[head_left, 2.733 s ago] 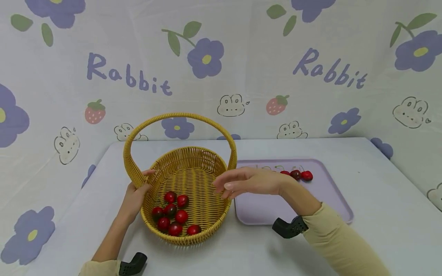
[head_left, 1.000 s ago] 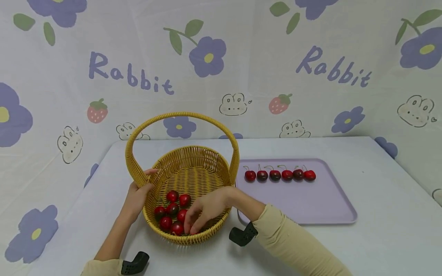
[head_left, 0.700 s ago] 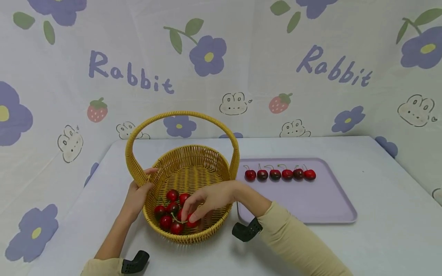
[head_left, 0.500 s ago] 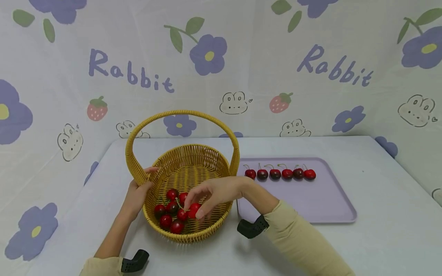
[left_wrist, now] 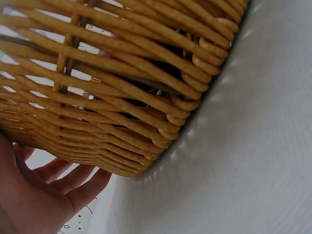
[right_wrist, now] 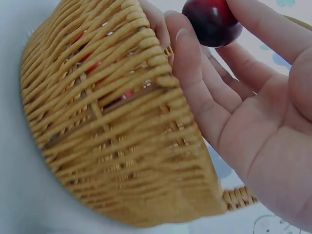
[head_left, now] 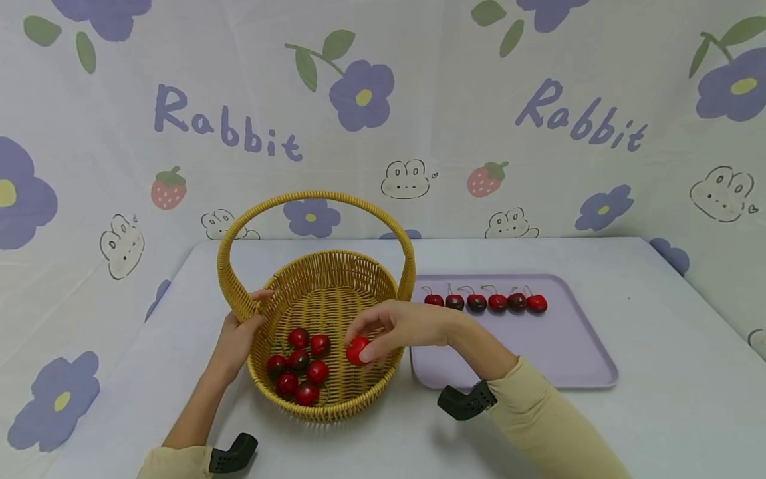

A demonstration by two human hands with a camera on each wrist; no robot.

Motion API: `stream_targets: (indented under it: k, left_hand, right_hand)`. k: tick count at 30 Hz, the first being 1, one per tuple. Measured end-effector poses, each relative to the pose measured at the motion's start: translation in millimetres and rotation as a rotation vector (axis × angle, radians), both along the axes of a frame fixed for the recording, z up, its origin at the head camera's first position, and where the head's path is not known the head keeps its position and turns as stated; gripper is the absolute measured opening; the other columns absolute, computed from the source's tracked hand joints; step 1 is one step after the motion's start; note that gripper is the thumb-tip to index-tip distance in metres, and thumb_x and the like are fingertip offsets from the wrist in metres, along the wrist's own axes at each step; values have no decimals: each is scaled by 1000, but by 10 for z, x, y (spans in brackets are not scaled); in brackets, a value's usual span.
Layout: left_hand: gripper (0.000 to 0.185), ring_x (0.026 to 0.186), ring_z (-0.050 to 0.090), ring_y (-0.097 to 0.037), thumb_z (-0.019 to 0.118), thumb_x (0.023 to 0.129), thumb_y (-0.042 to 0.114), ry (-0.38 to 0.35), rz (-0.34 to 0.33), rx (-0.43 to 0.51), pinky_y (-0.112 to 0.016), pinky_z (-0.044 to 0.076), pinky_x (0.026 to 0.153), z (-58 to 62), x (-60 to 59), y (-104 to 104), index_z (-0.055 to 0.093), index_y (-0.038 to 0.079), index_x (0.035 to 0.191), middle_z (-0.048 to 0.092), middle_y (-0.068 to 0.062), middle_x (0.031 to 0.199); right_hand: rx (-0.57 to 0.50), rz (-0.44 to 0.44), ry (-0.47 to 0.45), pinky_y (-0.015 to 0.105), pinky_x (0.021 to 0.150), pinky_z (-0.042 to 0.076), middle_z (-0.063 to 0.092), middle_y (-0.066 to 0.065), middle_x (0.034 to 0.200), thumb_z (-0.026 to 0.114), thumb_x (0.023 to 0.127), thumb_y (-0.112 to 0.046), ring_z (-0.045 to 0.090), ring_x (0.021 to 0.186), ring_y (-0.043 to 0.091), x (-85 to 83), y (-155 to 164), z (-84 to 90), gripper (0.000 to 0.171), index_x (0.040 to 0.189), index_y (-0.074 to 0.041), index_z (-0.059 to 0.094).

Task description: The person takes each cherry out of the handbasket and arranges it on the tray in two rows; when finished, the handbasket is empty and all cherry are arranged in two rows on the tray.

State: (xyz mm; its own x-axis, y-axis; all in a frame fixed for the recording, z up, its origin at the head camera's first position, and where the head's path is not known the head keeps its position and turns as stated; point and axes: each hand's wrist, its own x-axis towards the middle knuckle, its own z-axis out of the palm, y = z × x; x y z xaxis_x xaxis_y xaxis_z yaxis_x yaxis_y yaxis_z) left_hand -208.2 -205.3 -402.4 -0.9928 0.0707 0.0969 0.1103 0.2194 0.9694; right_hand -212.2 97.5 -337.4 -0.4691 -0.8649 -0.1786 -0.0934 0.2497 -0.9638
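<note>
A yellow woven basket (head_left: 335, 263) with a tall arched handle stands on the table, left of centre. My left hand (head_left: 236, 342) grips its left rim at the foot of the handle; in the left wrist view the fingers (left_wrist: 90, 187) lie against the outer wicker wall. Between thumb and fingers, my right hand (head_left: 401, 327) pinches a red cherry (head_left: 357, 350) above the basket's right part. The right wrist view shows that cherry (right_wrist: 213, 22) dark underneath. Several more cherries (head_left: 298, 360) lie in the basket's front left, some of their stems in sight.
A lilac tray (head_left: 514, 359) lies just right of the basket. Along its far side several stemmed cherries (head_left: 476, 303) form a row. White cloth covers the table (head_left: 658, 319), and a patterned curtain (head_left: 443, 100) hangs behind it.
My right hand came from over the tray into the basket, took a cherry from the front, and has lifted it up and to the right. The left hand stays on the rim.
</note>
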Motion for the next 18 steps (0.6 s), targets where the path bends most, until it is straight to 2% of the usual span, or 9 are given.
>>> stream_targets:
  k: [4, 13, 18]
  left_hand:
    - [42, 132, 33, -33, 36, 94, -1, 1, -1, 0, -48, 25, 105, -3, -3, 7, 44, 0, 136, 35, -20, 145]
    - [43, 131, 34, -33, 37, 93, -1, 14, 5, -11, -47, 25, 104, -10, 4, 7, 45, -2, 135, 36, -20, 144]
    - [43, 132, 32, -32, 36, 93, -1, 9, 6, -5, -48, 24, 105, 5, 11, 7, 45, -1, 135, 36, -20, 145]
  right_hand:
    - [-27, -44, 20, 37, 79, 51, 63, 8, 101, 63, 91, -9, 60, 89, 20, 26, 140, -10, 28, 118, -1, 58]
    - [-49, -165, 18, 43, 84, 49, 62, 16, 108, 66, 89, -11, 62, 91, 30, 108, 604, 16, 27, 115, -6, 61]
    - [-32, -206, -3, 44, 85, 49, 60, 19, 109, 67, 88, -10, 62, 94, 36, 127, 873, -6, 29, 116, -4, 60]
